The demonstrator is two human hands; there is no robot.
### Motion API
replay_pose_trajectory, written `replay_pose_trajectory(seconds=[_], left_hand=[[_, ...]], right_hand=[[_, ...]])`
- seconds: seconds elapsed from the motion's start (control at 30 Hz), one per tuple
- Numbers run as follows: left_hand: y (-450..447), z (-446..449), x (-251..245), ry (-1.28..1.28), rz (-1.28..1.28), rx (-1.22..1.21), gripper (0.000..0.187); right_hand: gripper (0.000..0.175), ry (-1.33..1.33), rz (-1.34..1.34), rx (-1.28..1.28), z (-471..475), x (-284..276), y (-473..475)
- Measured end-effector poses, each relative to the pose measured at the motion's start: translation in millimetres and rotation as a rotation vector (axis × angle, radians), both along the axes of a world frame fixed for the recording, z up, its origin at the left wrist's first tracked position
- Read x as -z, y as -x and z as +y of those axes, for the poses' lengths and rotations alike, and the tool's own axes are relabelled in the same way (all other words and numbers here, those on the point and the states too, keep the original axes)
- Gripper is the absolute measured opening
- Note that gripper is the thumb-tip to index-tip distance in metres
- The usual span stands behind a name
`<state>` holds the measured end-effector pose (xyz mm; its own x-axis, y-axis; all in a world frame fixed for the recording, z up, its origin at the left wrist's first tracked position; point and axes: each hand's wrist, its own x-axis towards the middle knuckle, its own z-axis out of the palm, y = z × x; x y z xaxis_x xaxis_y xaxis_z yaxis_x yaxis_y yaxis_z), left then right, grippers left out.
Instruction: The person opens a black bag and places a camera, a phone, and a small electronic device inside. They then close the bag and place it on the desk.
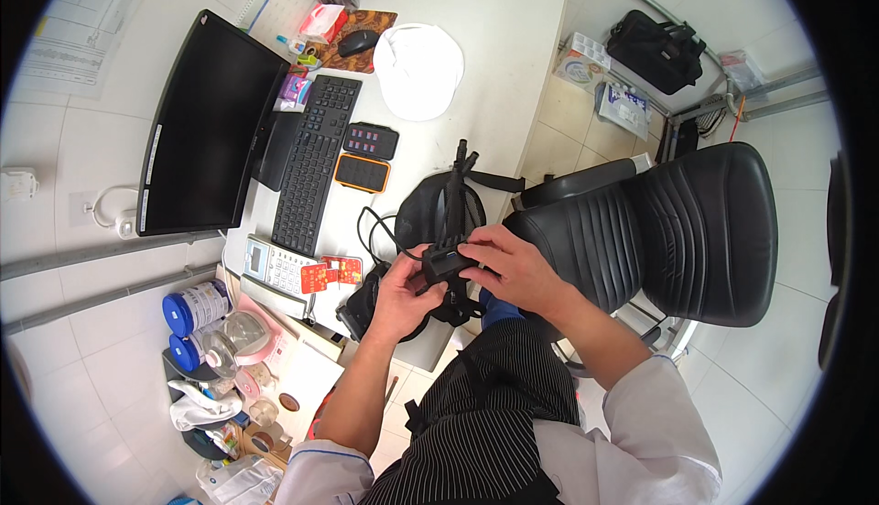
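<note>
At the desk's near edge I hold a small black electronic box [443,266] with a blue port on its face. My left hand [410,293] grips its left end from below. The thumb and fingers of my right hand [511,266] pinch its right end. Several black rods that look like antennas [455,192] extend away from the box, and a black cable [374,220] loops out on its left. Behind and under them lies a black mesh bag [414,213], with its strap [498,181] toward the chair. My hands hide part of the bag and box.
On the white desk [508,45] are a white cap [419,71], a keyboard [318,161], an open memory card case [364,174], a calculator [278,261], red packets [333,273] and a monitor [209,124]. A black chair [584,247] stands at right; jars [199,307] crowd a lower surface at left.
</note>
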<state>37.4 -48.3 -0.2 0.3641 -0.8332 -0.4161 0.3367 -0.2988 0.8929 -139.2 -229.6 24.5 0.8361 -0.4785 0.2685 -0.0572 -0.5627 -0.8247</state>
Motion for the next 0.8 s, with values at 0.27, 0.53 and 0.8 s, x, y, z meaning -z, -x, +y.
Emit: replay_pose_trajectory(seconds=[0.27, 0.53, 0.8], left_hand=[[-3.9, 0.9, 6.9, 0.006, 0.061, -0.037, 0.072], [-1.4, 4.0, 11.9, -0.013, -0.016, -0.041, 0.07], [9.7, -16.8, 21.8, -0.242, -0.459, -0.092, 0.06]], right_hand=[[0.052, -0.14, 0.02, 0.103, 6.7, 2.5, -1.8], [0.049, -0.294, 0.068, 0.123, 13.0, 12.1, 1.6], [0.046, -0.566, 0.372, 0.528, 19.9, 69.0, -4.8]])
